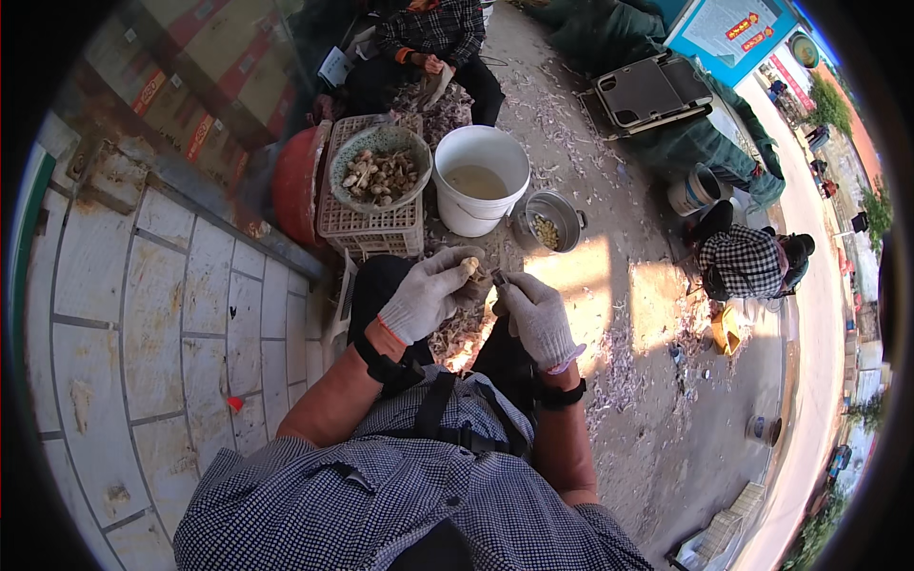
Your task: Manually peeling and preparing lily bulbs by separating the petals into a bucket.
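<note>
My left hand (pixel 423 298), in a white knit glove, pinches a pale garlic piece (pixel 469 265) between thumb and fingers. Close beside it, my gloved right hand (pixel 537 317) grips a small dark tool (pixel 498 278), perhaps a short knife; most of it is hidden by the fingers. Beyond my hands, a speckled green bowl (pixel 343 187) of unpeeled garlic rests on an upturned plastic crate (pixel 371 227). A white bucket (pixel 468 214) with cloudy liquid stands right of it. Farther right, a metal pot (pixel 569 225) holds pale peeled cloves (pixel 546 233).
Garlic skins (pixel 618 357) litter the concrete floor. A person (pixel 435 36) sits opposite beyond the crate; another person (pixel 739 260) crouches at right near a yellow container (pixel 725 331). A red tub (pixel 293 185) leans by the crate. A tiled wall (pixel 153 307) borders my left; a folding bed (pixel 653 89) lies far right.
</note>
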The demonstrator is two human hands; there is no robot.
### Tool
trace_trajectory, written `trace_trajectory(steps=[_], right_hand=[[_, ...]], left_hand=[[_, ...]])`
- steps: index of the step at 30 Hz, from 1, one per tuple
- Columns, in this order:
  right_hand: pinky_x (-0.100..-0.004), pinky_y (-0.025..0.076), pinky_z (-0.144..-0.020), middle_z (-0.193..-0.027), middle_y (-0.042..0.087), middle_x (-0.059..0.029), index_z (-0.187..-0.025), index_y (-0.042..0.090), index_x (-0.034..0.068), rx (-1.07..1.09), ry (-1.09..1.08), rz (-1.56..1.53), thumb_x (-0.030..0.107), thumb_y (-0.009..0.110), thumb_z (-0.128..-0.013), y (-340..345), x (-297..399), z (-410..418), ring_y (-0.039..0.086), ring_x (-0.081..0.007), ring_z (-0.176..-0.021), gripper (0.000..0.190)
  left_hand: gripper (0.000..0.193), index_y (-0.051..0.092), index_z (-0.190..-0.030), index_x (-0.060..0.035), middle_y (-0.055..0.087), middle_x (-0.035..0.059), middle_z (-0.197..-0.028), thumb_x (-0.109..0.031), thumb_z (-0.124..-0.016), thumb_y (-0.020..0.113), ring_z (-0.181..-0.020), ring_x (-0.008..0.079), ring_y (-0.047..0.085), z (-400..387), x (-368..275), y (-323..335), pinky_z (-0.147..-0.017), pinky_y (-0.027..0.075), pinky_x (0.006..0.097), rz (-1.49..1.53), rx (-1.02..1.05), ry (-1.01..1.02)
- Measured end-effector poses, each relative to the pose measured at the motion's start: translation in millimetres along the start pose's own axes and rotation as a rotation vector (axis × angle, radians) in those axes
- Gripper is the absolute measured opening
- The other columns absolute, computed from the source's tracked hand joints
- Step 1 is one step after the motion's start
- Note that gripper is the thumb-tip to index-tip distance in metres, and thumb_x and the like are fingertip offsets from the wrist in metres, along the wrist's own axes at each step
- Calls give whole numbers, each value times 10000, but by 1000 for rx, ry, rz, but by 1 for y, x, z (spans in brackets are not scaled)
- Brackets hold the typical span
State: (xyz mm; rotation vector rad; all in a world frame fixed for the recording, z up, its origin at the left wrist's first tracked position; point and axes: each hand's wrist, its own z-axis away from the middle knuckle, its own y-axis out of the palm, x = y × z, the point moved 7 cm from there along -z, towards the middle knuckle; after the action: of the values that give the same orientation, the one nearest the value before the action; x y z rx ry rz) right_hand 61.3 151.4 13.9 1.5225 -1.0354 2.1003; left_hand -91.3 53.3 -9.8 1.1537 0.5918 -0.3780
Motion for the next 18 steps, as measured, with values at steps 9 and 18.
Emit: trace_trajectory(steps=[9, 18], right_hand=[[-353, 544, -784, -870, 768, -129, -1140, 772, 16, -1, -28, -15, 205, 699, -974, 7, 8, 3, 690, -254, -823, 262], [-319, 563, -841, -996, 778, -153, -1200, 729, -54, 32, -109, 158, 133, 675, -981, 8, 16, 1, 722, -184, -920, 292]], left_hand=[[379, 621, -1384, 5, 686, 68, -1189, 51, -1014, 552, -940, 171, 702, 2, 1, -4, -847, 584, 303, -125, -54, -19], [347, 668, -1302, 13, 687, 18, -1081, 37, -957, 655, -968, 103, 660, -1, -2, -12, -859, 543, 254, -472, -66, 26]])
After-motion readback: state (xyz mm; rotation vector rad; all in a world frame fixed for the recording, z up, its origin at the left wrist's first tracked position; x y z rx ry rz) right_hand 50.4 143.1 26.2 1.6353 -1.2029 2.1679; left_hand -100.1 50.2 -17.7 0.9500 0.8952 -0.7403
